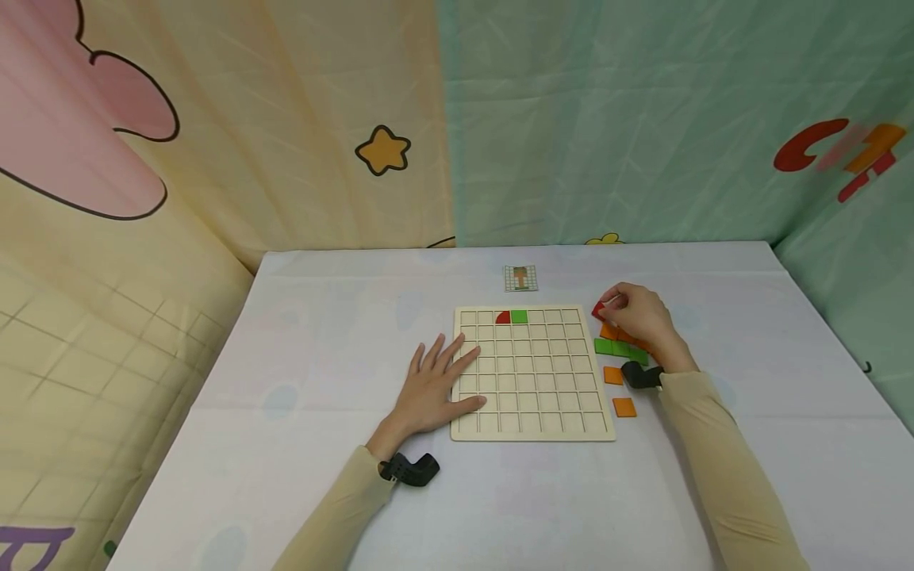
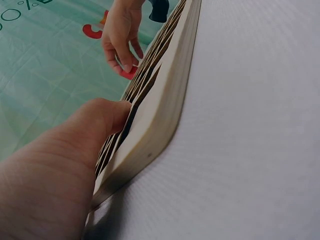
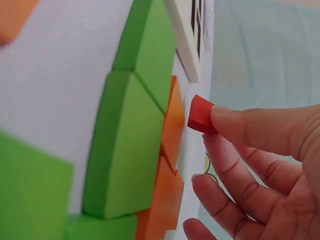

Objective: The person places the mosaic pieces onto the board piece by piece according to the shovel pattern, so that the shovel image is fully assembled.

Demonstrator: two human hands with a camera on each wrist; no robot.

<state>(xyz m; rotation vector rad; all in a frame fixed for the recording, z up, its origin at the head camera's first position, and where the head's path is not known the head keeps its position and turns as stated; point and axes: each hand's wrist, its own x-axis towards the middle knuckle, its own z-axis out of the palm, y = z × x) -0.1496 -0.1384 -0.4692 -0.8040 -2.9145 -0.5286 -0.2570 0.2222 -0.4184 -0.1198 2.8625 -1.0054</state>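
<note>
A wooden grid board (image 1: 528, 373) lies on the table. In its top row sit a red quarter-round tile (image 1: 504, 317) and, right beside it, a green square tile (image 1: 520, 316). My left hand (image 1: 432, 390) rests with spread fingers over the board's left edge; the left wrist view shows its thumb (image 2: 112, 116) on the rim. Off the board's upper right corner, my right hand (image 1: 639, 316) pinches a red tile (image 3: 201, 114) between thumb and fingers. Below that hand are a row of green tiles (image 1: 620, 349) and some orange tiles (image 1: 612, 332), partly hidden by it.
Two single orange tiles, one upper (image 1: 613, 375) and one lower (image 1: 624, 408), lie right of the board. A small pattern card (image 1: 520, 278) lies behind the board. Printed curtains (image 1: 321, 119) hang behind the white-covered table (image 1: 321, 341).
</note>
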